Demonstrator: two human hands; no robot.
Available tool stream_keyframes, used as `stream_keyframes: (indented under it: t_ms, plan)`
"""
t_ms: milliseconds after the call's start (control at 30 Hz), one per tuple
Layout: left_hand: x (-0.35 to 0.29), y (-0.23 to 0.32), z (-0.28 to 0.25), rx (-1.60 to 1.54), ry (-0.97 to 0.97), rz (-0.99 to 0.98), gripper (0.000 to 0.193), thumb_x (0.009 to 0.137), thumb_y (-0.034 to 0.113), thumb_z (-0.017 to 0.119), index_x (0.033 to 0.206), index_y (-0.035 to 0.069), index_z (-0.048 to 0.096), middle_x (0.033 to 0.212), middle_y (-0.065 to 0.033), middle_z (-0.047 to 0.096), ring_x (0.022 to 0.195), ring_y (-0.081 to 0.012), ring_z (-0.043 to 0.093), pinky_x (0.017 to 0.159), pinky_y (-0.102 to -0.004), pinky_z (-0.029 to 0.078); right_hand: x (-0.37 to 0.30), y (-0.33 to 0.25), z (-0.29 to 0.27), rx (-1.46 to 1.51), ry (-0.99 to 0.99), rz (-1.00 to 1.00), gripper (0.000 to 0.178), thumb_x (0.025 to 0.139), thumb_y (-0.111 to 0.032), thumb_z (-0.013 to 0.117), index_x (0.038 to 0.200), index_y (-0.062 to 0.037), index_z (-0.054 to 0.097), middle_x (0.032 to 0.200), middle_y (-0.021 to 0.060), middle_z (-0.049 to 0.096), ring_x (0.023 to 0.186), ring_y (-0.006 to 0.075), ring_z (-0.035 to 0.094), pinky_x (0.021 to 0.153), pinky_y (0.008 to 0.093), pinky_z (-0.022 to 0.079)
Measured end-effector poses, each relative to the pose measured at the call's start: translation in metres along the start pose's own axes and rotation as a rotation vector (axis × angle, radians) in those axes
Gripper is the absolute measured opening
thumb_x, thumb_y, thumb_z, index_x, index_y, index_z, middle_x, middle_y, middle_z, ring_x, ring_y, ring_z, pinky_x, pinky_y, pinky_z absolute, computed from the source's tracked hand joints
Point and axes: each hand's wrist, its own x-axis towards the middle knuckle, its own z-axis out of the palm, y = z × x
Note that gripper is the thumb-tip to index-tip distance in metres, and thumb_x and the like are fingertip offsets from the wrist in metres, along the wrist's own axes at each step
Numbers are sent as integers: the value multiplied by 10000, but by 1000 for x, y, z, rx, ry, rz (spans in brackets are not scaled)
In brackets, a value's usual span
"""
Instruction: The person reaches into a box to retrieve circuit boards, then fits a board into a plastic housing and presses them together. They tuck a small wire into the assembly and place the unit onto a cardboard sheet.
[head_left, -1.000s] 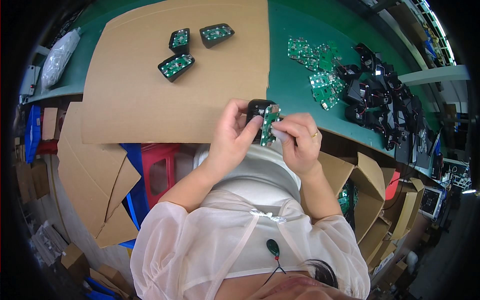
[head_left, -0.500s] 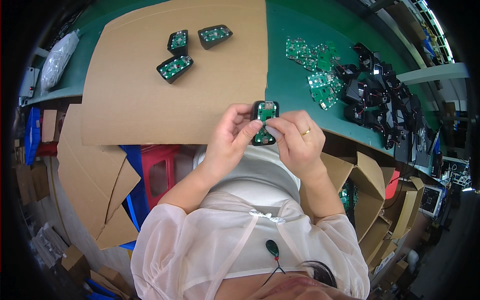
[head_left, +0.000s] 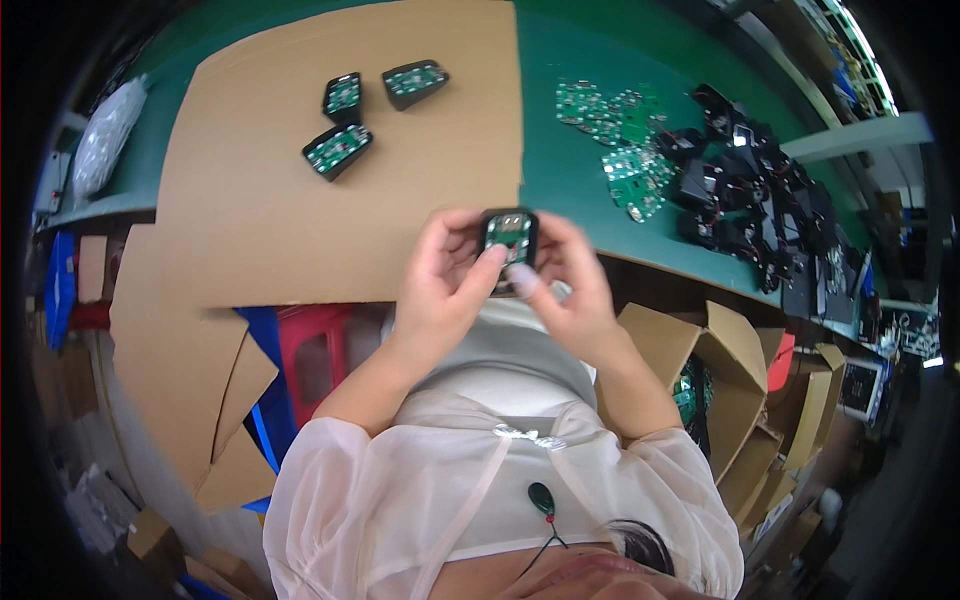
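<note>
Between my hands, just off the table's near edge, is a small black plastic housing with a green circuit board (head_left: pixel 509 228) seated in it. My left hand (head_left: pixel 446 275) grips its left side, the thumb lying across the board. On the other side my right hand (head_left: pixel 568 285) wraps its fingers round the housing, thumb on the board's lower part; this hand is somewhat blurred. Farther off on the cardboard sheet (head_left: pixel 260 220) sit three like housings with boards in them: one upright (head_left: pixel 343 95), one to its right (head_left: pixel 415 82) and one nearer me (head_left: pixel 337 150).
Loose green circuit boards (head_left: pixel 635 175) lie on the green table (head_left: pixel 560 200) at right. Beyond them is a heap of black housings with wires (head_left: pixel 740 190). A clear plastic bag (head_left: pixel 108 140) lies far left. Below are a red stool (head_left: pixel 305 350) and an open carton (head_left: pixel 735 350).
My right thumb and fingers have gone from pinching at the board's middle to holding the housing's right side. The housing has shifted slightly left. The whole view has shifted a little.
</note>
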Motion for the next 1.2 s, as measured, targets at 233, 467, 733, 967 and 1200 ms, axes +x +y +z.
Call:
stream_keyframes:
  t_ms: [233,467,733,967,1200]
  plan:
    - [4,5,-2,122,-43,67,272,846,-13,529,1095,-31,421,1041,-110,517,960,-144,522,841,-258,435,7,-1,3,-10,44,-156,378,759,6,605,1105,27,453,955,100,528,748,146,539,622,241,453]
    - [33,24,-39,493,154,254,276,841,61,566,1101,-6,503,1037,-95,556,933,-136,535,803,-263,446,38,8,-31,-298,77,-180,334,778,-156,614,1085,-60,523,879,85,593,756,224,578,648,315,468]
    - [105,102,-263,725,733,250,284,832,210,600,1005,-15,575,826,-54,598,737,-114,570,638,-219,472,108,55,-216,-1284,358,-69,241,778,-120,554,1014,-128,604,1034,82,585,945,270,541,793,373,440]
    - [133,84,-343,924,686,-259,395,807,336,616,1022,4,598,785,-47,599,648,-92,530,534,-218,394,138,66,-251,-862,59,466,191,748,-163,642,837,5,634,709,95,621,609,174,586,550,304,485]
    - [89,78,-101,1020,752,738,266,875,109,492,1085,-50,532,1068,-145,563,941,-206,542,816,-307,430,112,68,-255,-857,406,269,175,733,-138,614,817,16,612,691,135,626,549,192,616,540,297,492]
